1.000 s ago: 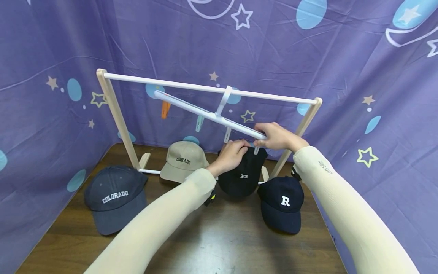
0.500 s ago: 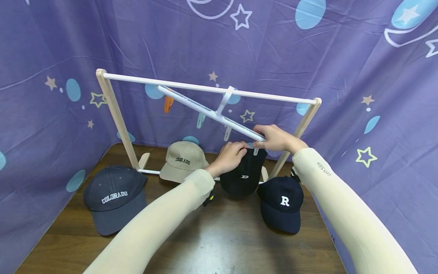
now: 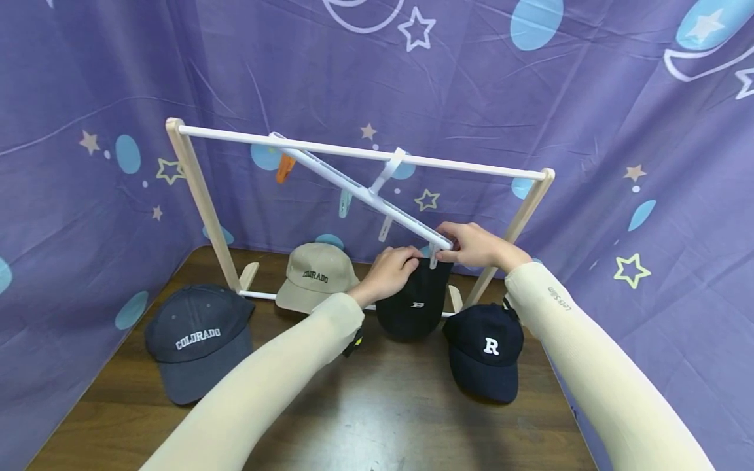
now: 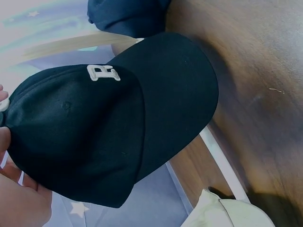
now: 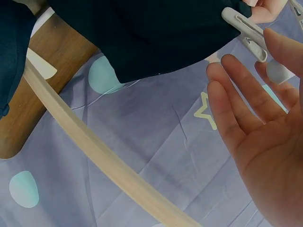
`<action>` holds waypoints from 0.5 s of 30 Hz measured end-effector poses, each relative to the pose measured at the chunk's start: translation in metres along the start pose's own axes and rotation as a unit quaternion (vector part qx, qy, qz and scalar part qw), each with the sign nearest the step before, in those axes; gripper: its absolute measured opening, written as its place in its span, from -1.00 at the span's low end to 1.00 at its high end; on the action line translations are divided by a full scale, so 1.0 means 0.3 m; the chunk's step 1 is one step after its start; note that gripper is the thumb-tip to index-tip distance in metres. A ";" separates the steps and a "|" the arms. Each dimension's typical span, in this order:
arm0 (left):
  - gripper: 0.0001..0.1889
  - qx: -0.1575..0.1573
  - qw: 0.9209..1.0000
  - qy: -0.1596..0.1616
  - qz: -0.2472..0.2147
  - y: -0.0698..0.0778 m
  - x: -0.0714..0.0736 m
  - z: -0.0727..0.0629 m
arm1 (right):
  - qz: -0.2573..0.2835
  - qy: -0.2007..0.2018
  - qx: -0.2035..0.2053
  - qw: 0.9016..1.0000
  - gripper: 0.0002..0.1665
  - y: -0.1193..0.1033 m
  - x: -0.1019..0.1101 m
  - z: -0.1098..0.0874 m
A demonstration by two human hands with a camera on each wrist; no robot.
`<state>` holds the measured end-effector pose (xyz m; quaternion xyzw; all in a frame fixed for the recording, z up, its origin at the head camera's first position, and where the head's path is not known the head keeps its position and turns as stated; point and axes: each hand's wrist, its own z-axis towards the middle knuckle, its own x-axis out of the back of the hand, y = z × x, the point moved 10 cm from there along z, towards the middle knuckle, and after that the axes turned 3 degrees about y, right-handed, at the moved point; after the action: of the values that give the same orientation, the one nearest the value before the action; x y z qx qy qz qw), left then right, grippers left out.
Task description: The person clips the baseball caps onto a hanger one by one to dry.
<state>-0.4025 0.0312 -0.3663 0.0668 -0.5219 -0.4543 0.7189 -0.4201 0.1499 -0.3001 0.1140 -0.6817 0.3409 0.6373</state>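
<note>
In the head view my left hand (image 3: 393,271) pinches the upper edge of a black cap (image 3: 412,311) and holds it up, brim down. The left wrist view shows this cap (image 4: 90,118) with its white letter. My right hand (image 3: 477,245) grips the lowered right end of a white clip hanger (image 3: 365,196), hooked over the rack's bar (image 3: 471,167). Beside the right thumb, a white clip (image 5: 246,33) overlaps the black cap's edge in the right wrist view. Thumb and forefinger flank the hanger's rounded end (image 5: 278,72); the other fingers extend loosely.
A beige cap (image 3: 318,271) sits behind my left forearm. A dark grey cap (image 3: 197,340) lies at left, a navy cap (image 3: 489,347) at right on the wooden table (image 3: 377,418). An orange clip (image 3: 285,168) hangs at the hanger's raised end. A purple curtain (image 3: 330,78) encloses the table.
The hanger has tilted further, its right end going down with my right hand and its left end rising. The clip at that end has shifted left and down by the black cap's edge.
</note>
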 end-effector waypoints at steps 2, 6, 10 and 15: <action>-0.74 0.000 1.000 0.000 -0.001 -0.005 0.004 -0.005 | 0.005 -0.002 -0.001 1.000 -0.45 0.002 -0.005 -0.003; -0.73 0.000 1.000 -0.002 -0.005 -0.014 0.010 -0.012 | 0.007 -0.001 -0.002 1.000 -0.43 0.010 -0.020 -0.008; -0.73 0.006 1.000 -0.006 0.001 -0.030 0.011 -0.021 | 0.001 0.015 0.003 1.000 -0.48 0.012 -0.037 -0.016; -0.74 0.008 1.000 -0.004 0.011 -0.044 0.017 -0.030 | -0.008 0.040 0.001 0.999 -0.55 0.009 -0.053 -0.035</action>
<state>-0.4026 0.0163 -0.3744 0.0649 -0.5287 -0.4422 0.7216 -0.4107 0.1539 -0.3164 0.1064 -0.6543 0.3403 0.6669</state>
